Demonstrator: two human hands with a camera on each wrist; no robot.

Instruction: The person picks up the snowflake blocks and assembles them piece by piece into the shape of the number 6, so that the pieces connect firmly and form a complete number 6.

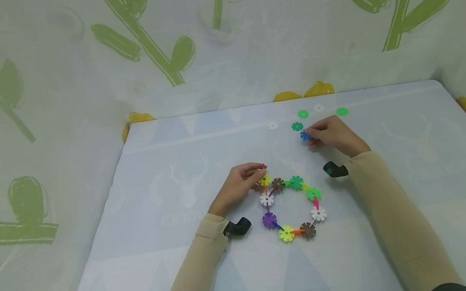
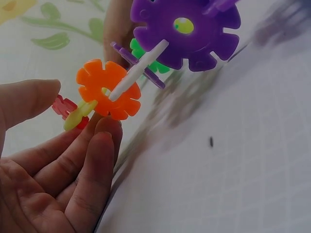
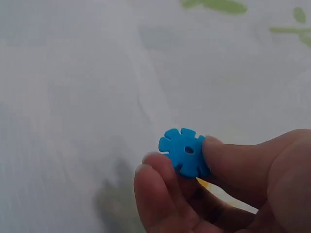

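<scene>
A ring of linked, notched snowflake discs [image 1: 308, 230] in several colours lies on the table in the head view. At its far left part, my left hand [image 1: 240, 184] pinches a red snowflake disc [image 2: 63, 106] between thumb and fingers. Joined to that are a yellow disc [image 2: 80, 115] and an orange disc [image 2: 109, 90], with a white one [image 2: 138, 70] and a large-looking purple one [image 2: 165, 22] further along the chain. Up and to the right, my right hand [image 1: 337, 134] holds a single blue snowflake disc [image 3: 187, 158] by its edge, thumb against fingertips.
Loose discs lie near the table's far edge: a dark green disc [image 1: 297, 126], a lighter green disc [image 1: 302, 114], another green disc [image 1: 342, 111] and two white discs, one to the left [image 1: 272, 126]. Leaf-patterned sheeting [image 1: 291, 49] rises behind the table [image 1: 180, 280].
</scene>
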